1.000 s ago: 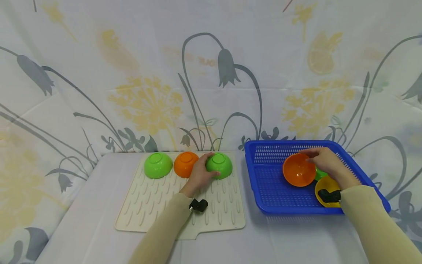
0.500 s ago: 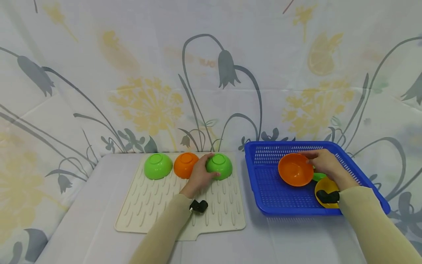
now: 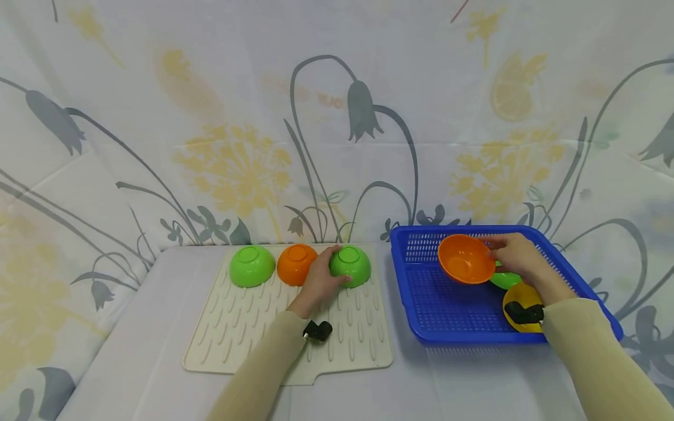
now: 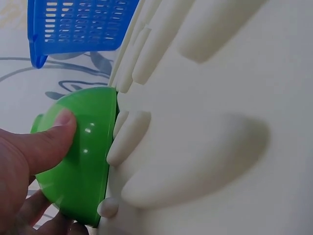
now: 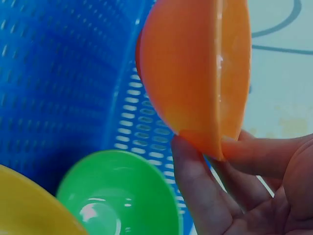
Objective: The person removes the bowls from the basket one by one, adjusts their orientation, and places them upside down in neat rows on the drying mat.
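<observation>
On the draining mat (image 3: 253, 333), my left hand (image 3: 317, 280) holds an upside-down green bowl (image 3: 354, 270). Its thumb lies on the bowl's side in the left wrist view, with the fingers curled at the opposite side. My right hand (image 3: 516, 255) pinches the rim of an orange bowl (image 3: 463, 260) between thumb and fingers. That bowl is raised over the blue basket (image 3: 412, 298), tilted with its opening toward the head camera. Below the hand, another green bowl (image 5: 117, 196) and a yellow bowl (image 3: 518, 320) sit in the basket, partly covered by the arm.
Left of my left hand, a green bowl (image 3: 251, 268) and an orange bowl (image 3: 295, 264) stand upside down in a row along the mat's back edge. A patterned cloth (image 3: 337, 117) hangs close behind the mat and basket.
My right hand has lifted the orange bowl up and to the left within the basket, uncovering more of the green bowl. My left hand stays on its green bowl.
</observation>
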Available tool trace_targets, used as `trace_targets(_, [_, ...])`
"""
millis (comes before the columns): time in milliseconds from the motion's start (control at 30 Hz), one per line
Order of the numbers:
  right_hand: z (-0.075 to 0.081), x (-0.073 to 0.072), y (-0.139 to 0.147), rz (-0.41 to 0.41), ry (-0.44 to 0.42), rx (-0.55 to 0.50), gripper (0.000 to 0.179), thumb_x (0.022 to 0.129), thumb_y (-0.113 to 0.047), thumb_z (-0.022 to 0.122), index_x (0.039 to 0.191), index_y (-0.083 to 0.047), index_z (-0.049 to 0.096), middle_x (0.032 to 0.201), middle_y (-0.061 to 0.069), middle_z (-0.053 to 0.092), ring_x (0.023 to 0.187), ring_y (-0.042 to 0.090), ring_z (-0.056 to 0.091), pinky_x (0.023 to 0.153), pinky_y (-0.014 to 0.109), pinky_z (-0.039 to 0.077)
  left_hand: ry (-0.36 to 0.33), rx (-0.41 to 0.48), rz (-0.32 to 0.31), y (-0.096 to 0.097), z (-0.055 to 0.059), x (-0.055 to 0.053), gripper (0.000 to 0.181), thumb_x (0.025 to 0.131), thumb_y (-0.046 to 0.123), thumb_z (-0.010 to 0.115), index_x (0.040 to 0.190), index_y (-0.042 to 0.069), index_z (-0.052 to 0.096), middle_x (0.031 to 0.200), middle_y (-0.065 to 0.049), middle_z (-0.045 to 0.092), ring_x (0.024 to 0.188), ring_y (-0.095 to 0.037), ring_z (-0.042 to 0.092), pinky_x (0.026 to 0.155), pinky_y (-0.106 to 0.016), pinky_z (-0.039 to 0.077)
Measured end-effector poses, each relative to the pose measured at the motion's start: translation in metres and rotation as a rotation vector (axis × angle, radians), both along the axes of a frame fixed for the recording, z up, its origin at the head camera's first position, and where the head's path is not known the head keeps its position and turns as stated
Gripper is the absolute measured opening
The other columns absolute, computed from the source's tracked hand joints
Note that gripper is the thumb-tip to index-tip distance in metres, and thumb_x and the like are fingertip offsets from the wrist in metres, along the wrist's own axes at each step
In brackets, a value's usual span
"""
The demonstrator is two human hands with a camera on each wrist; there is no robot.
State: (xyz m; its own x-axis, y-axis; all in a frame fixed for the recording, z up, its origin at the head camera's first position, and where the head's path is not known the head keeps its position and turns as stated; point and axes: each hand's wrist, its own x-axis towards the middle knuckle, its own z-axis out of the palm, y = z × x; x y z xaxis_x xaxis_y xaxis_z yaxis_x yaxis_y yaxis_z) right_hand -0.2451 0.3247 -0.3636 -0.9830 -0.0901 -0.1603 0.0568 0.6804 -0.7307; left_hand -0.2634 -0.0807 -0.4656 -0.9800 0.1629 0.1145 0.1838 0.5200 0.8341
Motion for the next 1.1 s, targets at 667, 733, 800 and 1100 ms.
trace_targets(667, [0.032, 0.024, -0.037, 0.093, -0.010, -0.099, 0.044, 0.104, -0.011, 0.051, 0.145, 0.004, 0.045, 0.134, 0.034, 0.052, 0.108, 0.035, 0.063, 0.083, 0.045, 0.058, 0.026, -0.073, 0.039, 0.003, 0.003, 0.005, 0.075, 0.081, 0.012, 0.083, 0.147, 0.011, 0.046, 0.153, -0.010, 0.043, 0.137, -0.031, 0.043, 0.114, -0.046, 0.034])
trace_targets(733, [0.034, 0.027, -0.042, 0.093, -0.007, -0.116, 0.043, 0.104, -0.010, 0.051, 0.144, 0.004, 0.045, 0.132, 0.032, 0.054, 0.104, 0.032, 0.066, 0.082, 0.043, 0.059, 0.043, -0.088, 0.041, 0.003, 0.003, 0.005, 0.074, 0.081, 0.013, 0.083, 0.146, 0.011, 0.047, 0.152, -0.011, 0.044, 0.137, -0.031, 0.043, 0.114, -0.045, 0.034])
trace_targets(800, [0.035, 0.030, -0.047, 0.098, -0.005, -0.134, 0.043, 0.104, -0.010, 0.051, 0.144, 0.005, 0.045, 0.130, 0.031, 0.056, 0.099, 0.030, 0.067, 0.081, 0.042, 0.059, 0.053, -0.099, 0.041, 0.003, 0.004, 0.006, 0.074, 0.081, 0.013, 0.083, 0.146, 0.011, 0.047, 0.151, -0.011, 0.045, 0.137, -0.031, 0.043, 0.113, -0.045, 0.034])
trace_targets(1100, [0.039, 0.045, -0.065, 0.108, 0.016, -0.094, 0.040, 0.104, -0.016, 0.054, 0.141, -0.001, 0.053, 0.128, 0.024, 0.060, 0.098, 0.027, 0.065, 0.080, 0.037, 0.059, 0.067, -0.141, 0.023, 0.001, 0.005, 0.005, 0.075, 0.082, 0.017, 0.083, 0.147, 0.011, 0.046, 0.149, -0.011, 0.047, 0.135, -0.030, 0.045, 0.112, -0.045, 0.035])
